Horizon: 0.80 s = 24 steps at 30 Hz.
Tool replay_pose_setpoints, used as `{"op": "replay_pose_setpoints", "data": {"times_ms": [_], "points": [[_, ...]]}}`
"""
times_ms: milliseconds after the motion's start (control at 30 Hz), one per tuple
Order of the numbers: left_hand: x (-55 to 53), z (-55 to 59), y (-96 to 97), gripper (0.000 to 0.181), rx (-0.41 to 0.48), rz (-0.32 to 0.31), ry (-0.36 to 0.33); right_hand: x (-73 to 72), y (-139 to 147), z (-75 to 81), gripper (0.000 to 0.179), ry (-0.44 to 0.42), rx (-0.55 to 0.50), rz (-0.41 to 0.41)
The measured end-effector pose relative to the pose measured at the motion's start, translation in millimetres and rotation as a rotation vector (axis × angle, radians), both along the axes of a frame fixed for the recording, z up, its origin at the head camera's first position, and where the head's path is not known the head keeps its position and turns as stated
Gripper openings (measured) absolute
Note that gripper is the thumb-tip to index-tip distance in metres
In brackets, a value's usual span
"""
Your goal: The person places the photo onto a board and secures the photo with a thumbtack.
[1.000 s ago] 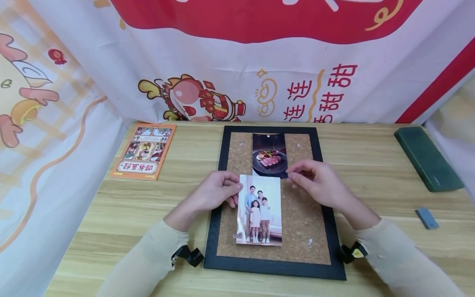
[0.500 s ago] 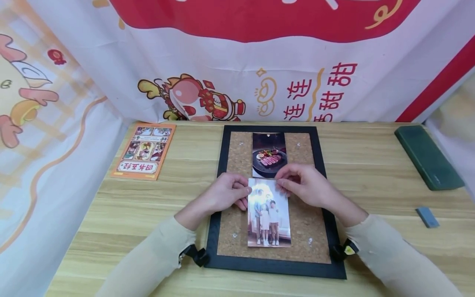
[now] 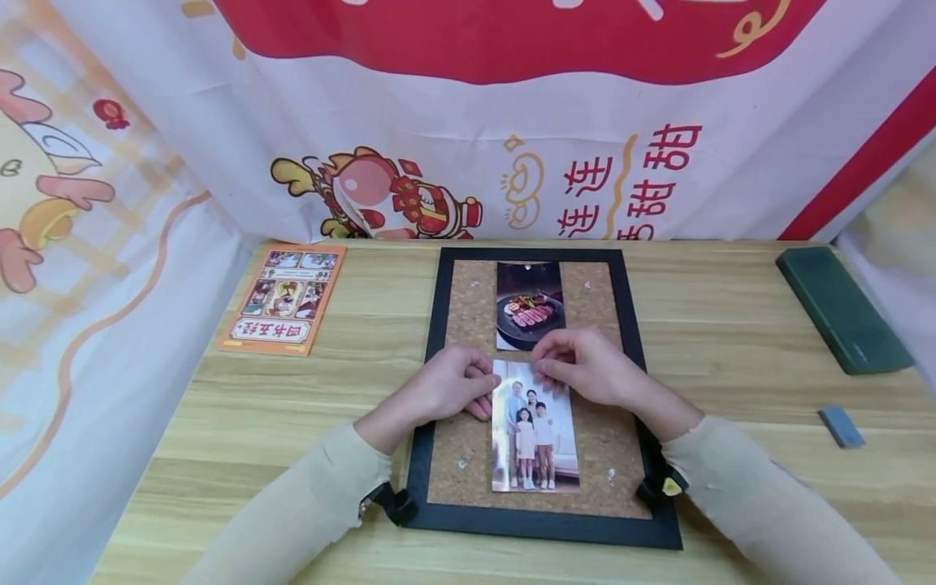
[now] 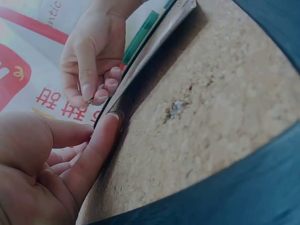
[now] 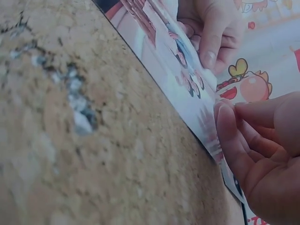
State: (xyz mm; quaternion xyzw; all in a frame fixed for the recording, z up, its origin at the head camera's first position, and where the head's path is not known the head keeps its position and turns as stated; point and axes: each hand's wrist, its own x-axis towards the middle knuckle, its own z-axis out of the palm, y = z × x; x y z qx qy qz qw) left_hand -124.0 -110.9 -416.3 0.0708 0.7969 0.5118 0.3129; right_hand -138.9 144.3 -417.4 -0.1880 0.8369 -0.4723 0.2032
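Note:
A family photo (image 3: 535, 439) lies over the lower middle of a black-framed cork board (image 3: 468, 439). My left hand (image 3: 457, 382) pinches its upper left edge between thumb and fingers. At the top edge, my right hand (image 3: 585, 366) holds a tiny pin-like item (image 4: 90, 100) between thumb and index finger; most of it is hidden by the fingertips. Just above, a photo of sliced steak on a dark plate (image 3: 530, 313) is fixed to the cork by a small pin (image 3: 528, 266) at its top. In the left wrist view, the family photo's lower end stands slightly off the cork.
Small clear pins (image 3: 611, 476) sit near the corners of the cork. An orange booklet (image 3: 283, 301) lies at the left of the wooden table (image 3: 241, 455). To the right are a dark green case (image 3: 844, 313) and a small blue-grey block (image 3: 841, 427). A printed cloth (image 3: 439, 106) hangs behind.
The left hand has moved the family photo right and slightly down, below the steak photo. My right hand has moved left from the steak photo's lower corner to the family photo's top edge.

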Motion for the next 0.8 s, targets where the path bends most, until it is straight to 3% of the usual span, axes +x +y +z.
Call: {"op": "replay_pose_setpoints", "data": {"times_ms": [167, 433, 800], "points": [[-0.7, -2.0, 1.5, 0.013, -0.038, -0.001, 0.022, -2.8, -3, -3.4, 0.009, -0.045, 0.023, -0.004], [-4.7, -2.5, 6.1, 0.018, -0.137, -0.051, 0.097, -5.7, -7, -5.2, 0.01, -0.094, 0.055, -0.025], [-6.7, -1.5, 6.8, 0.02, -0.178, -0.074, 0.114, -12.7, -18, 1.2, 0.011, -0.135, 0.159, -0.011]]}}
